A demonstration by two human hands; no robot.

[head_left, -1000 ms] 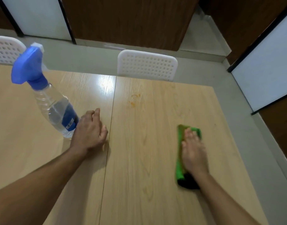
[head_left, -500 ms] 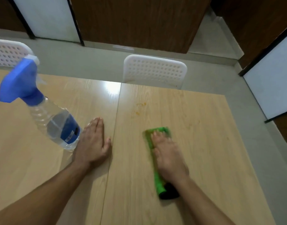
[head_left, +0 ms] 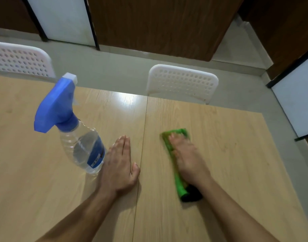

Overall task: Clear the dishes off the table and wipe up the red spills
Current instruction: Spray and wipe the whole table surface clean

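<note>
A folded green cloth (head_left: 178, 182) with a dark near end lies on the light wooden table (head_left: 228, 154), just right of the seam between its two tops. My right hand (head_left: 186, 158) presses flat on the cloth, fingers straight and pointing away from me; it is motion-blurred. My left hand (head_left: 119, 165) rests flat on the table left of the seam, fingers together. A clear spray bottle (head_left: 80, 142) with a blue trigger head stands beside my left hand, touching or nearly touching it. No orange-red stain shows on the table; the spot under the cloth is hidden.
Two white perforated chairs stand at the table's far edge, one (head_left: 183, 82) straight ahead and one (head_left: 20, 60) at the left. Grey floor runs past the table's right edge (head_left: 285, 163). Brown and white wall panels stand behind.
My right hand slid the green cloth leftward and away from me, onto the spot where the orange stain showed. My left hand flattened on the table and stayed beside the bottle.
</note>
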